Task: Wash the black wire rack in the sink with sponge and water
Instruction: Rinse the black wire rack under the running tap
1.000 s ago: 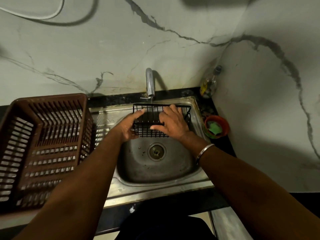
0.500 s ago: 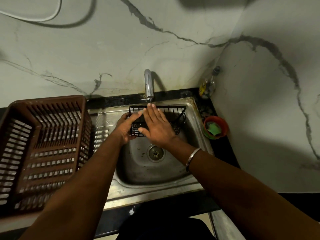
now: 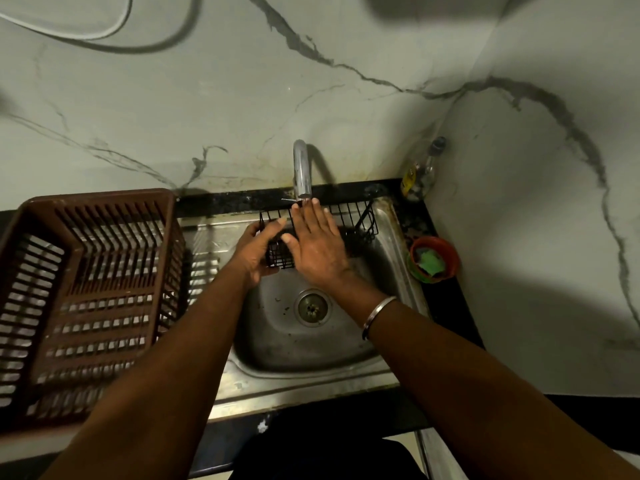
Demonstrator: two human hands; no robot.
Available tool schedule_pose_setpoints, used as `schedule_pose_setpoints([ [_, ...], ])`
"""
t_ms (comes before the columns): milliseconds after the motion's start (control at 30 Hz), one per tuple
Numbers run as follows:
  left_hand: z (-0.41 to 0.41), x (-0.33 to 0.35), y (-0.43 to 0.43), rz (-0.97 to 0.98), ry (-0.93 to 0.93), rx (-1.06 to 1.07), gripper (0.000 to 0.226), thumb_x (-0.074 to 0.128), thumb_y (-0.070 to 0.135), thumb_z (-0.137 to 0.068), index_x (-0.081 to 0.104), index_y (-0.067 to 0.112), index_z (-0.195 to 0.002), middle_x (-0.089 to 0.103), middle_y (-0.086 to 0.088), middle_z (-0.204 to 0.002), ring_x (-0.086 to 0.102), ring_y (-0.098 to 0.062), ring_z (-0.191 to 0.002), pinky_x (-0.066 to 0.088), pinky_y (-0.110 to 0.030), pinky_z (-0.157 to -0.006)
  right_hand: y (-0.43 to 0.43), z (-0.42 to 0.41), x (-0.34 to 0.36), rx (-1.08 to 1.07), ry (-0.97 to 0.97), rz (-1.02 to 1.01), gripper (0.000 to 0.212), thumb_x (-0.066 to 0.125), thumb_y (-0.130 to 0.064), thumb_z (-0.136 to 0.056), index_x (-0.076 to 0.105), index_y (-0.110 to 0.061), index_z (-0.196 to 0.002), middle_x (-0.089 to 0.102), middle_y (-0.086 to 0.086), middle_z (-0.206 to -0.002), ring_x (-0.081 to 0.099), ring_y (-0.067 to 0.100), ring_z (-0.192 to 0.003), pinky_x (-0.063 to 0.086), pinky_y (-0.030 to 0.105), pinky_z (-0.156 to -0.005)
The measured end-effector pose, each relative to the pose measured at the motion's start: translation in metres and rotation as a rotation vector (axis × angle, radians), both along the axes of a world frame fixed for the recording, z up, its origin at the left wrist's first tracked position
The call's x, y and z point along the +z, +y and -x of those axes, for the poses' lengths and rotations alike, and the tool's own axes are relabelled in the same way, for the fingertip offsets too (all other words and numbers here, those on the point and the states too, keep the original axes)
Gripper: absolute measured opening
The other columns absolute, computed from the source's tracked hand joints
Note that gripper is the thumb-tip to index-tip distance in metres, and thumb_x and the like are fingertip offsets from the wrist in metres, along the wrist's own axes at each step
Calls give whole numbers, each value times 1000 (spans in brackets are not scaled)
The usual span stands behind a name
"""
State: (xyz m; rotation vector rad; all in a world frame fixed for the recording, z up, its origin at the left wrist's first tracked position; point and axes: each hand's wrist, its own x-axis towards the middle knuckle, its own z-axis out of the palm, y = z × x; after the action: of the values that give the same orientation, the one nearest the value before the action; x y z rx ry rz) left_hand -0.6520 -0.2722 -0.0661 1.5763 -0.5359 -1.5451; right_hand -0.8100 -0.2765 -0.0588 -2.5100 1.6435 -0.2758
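Sink (image 3: 391, 220): steel basin, everything else placed off it
Drying basket (image 3: 86, 289): brown plastic, left of the sink on the drainboard
Rack (image 3: 356, 220): black wire rack held over the sink's back half, right under the tap (image 3: 302, 171)
Left hand (image 3: 254, 249): curled around the rack's left end
Right hand (image 3: 317, 244): flat and spread on the wires, no sponge in it
Sponge (image 3: 429, 261): green, sitting in the orange cup right of the sink
Risk: one-handed hold on wet wire, so the rack could probably slip and clang into the sink
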Motion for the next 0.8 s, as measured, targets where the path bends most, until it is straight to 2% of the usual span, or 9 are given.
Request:
schedule_pose_setpoints([
  [133, 3, 8, -3, -22, 26, -19, 54, 85, 55, -83, 66, 30, -127, 75, -9, -121, 71, -29, -108, 63, -48, -80, 2, -6, 6, -85, 22, -41, 75, -1, -58, -105, 7, -18, -168, -2, 11, -176, -11, 35, -162, -6, 58, -129],
  [200, 2, 10, -4, -52, 31, -70, 59, 81, 62, -82, 68, 29, -129, 76, -9, -119, 71, -30, -109, 63, -44, -73, 2, -3, 5, -24, 13, 5, 71, 9, -56, -109, 17, -16, -167, 11, 12, -175, -1, 33, -163, -1, 54, -131],
  [333, -6, 12, -5, -95, -27, -84, 66, 80, 70, -76, 69, 30, -127, 77, -9, -119, 70, -32, -113, 59, -44, -79, -8, 11, 11, -196, 54, -80, 85, -3, -69, -102, 17, -17, -167, 7, 10, -175, 1, 35, -162, 1, 59, -129],
  [400, -6, 11, -6, -123, -47, -66, 67, 80, 72, -74, 70, 30, -126, 77, -10, -120, 69, -33, -113, 58, -46, -84, -2, 6, 7, -176, 49, -99, 86, -4, -67, -103, 17, -13, -167, 9, 15, -175, 2, 36, -162, 5, 58, -130],
  [500, -7, 9, -3, -142, -30, -60, 68, 79, 73, -75, 71, 28, -126, 78, -9, -117, 70, -32, -113, 58, -46, -83, -5, 19, 6, -99, 15, -42, 76, 6, -58, -109, 26, -12, -165, 22, 14, -173, 11, 29, -162, 10, 51, -131],
  [567, -11, 7, 0, -140, -37, -37, 67, 77, 71, -80, 68, 26, -129, 77, -10, -118, 69, -32, -112, 56, -43, -78, -11, 30, 6, -217, 51, -53, 70, 11, -54, -110, 27, -12, -164, 24, 14, -172, 13, 30, -162, 8, 51, -131],
  [633, -17, 3, 1, -157, -46, -18, 71, 77, 74, -76, 69, 25, -127, 76, -11, -119, 68, -32, -113, 55, -44, -81, -11, 34, 4, -238, 97, -67, 72, 11, -55, -109, 24, -11, -165, 21, 18, -172, 11, 34, -162, 6, 54, -131],
  [700, -19, 0, 2, -195, -42, -25, 74, 78, 78, -71, 71, 24, -123, 75, -12, -120, 67, -31, -112, 56, -47, -87, -10, 38, 1, -113, 78, -32, 71, 12, -55, -109, 29, -13, -164, 26, 16, -171, 14, 32, -161, 11, 52, -131],
  [800, -20, -1, 5, -201, -16, -6, 71, 76, 76, -77, 71, 21, -121, 72, -13, -122, 63, -33, -116, 54, -52, -99, -17, 36, 7, -124, 56, -41, 67, 17, -52, -110, 32, -14, -163, 30, 15, -170, 19, 31, -160, 13, 51, -131],
])
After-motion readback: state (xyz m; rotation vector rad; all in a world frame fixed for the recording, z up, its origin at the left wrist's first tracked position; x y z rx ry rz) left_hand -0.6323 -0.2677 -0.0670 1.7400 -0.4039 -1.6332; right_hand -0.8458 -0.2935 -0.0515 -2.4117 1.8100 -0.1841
